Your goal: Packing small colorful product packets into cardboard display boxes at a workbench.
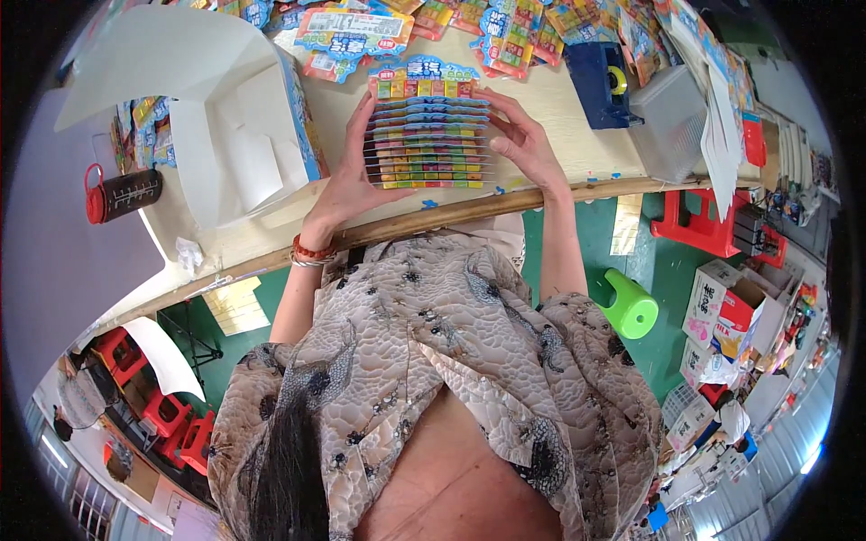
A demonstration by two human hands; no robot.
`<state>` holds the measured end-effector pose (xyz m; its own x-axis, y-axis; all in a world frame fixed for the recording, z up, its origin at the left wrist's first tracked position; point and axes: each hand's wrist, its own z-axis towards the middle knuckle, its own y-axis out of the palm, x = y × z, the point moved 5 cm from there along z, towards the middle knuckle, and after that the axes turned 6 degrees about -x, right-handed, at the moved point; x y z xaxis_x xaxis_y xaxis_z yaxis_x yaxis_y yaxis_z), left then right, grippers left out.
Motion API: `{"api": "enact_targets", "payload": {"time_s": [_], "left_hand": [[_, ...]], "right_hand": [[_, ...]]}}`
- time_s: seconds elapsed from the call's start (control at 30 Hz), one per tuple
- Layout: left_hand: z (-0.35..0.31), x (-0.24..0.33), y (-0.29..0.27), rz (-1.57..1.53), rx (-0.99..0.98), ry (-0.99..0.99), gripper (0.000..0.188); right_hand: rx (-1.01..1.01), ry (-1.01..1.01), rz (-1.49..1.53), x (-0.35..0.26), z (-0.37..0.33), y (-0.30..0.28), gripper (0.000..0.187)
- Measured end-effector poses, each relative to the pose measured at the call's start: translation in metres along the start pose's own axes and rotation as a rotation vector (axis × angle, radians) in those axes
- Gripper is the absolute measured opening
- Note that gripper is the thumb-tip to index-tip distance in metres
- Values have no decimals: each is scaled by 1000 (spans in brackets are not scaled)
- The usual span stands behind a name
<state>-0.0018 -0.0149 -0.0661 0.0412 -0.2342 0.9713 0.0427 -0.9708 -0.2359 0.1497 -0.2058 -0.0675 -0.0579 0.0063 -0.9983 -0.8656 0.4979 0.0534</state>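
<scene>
Packs (428, 149) stand in a close row between your two hands, one behind another, with blue tops and little yellow, green, red and pink pieces showing below. Your left hand (350, 185) grips the row from its side, fingers up along the edges and thumb reaching in under the nearest pack. Your right hand (530, 153) is curved round the opposite side, fingers at the far corner and thumb bent in against the edges; how hard it presses, you cannot tell from here. Bracelets (311, 252) circle your left wrist. Just left of that hand lies an open box (300, 115), white inside and blue on its near side; farther left is a dark bottle (131, 196) with a red cap. Beyond both hands, loose packs (356, 34) are heaped on the table (577, 149). Past your right hand sit a blue tape dispenser (594, 90) and, farther right, a clear bin (672, 119)
</scene>
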Motion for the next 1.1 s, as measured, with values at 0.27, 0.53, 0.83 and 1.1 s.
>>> {"api": "enact_targets", "payload": {"time_s": [0.27, 0.53, 0.83, 1.1], "left_hand": [[0, -1, 1, 0, 11, 36, 121], [1, 3, 1, -6, 9, 29, 121], [1, 3, 1, 28, -7, 36, 125], [-2, 11, 3, 38, 17, 88, 132]], "right_hand": [[-10, 11, -9, 2, 0, -1, 78], [1, 21, -17, 2, 0, -1, 78], [20, -20, -16, 16, 0, -3, 57], [197, 74, -54, 30, -2, -1, 49]]}}
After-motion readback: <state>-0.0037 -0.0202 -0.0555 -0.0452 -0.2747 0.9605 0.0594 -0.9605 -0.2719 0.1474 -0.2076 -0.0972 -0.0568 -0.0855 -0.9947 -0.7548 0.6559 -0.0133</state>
